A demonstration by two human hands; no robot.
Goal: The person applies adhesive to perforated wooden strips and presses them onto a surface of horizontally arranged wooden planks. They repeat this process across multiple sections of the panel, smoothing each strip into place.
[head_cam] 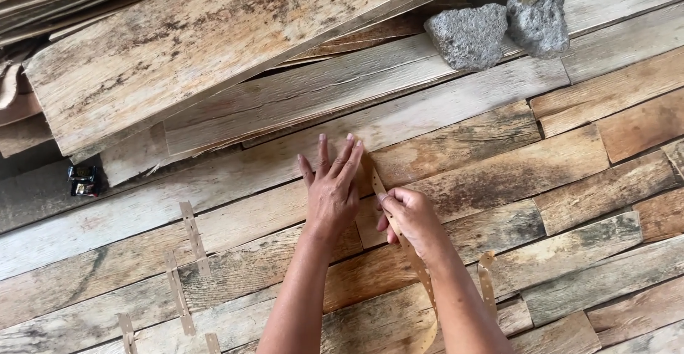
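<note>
My left hand [331,186] lies flat, fingers together, on thin weathered wood veneer sheets [499,176] laid side by side. Its fingertips press the top end of a narrow tan perforated tape strip [373,176]. My right hand [412,220] pinches that same strip just below, and the strip runs down under my right forearm toward the bottom edge. The strip crosses a seam between two sheets.
Other tape strips [191,236] lie stuck across seams at lower left, another [487,283] at lower right. Two grey porous stones [499,29] sit on the sheets at top right. A stack of veneer sheets [199,47] is piled at upper left. A small dark object [83,180] sits at left.
</note>
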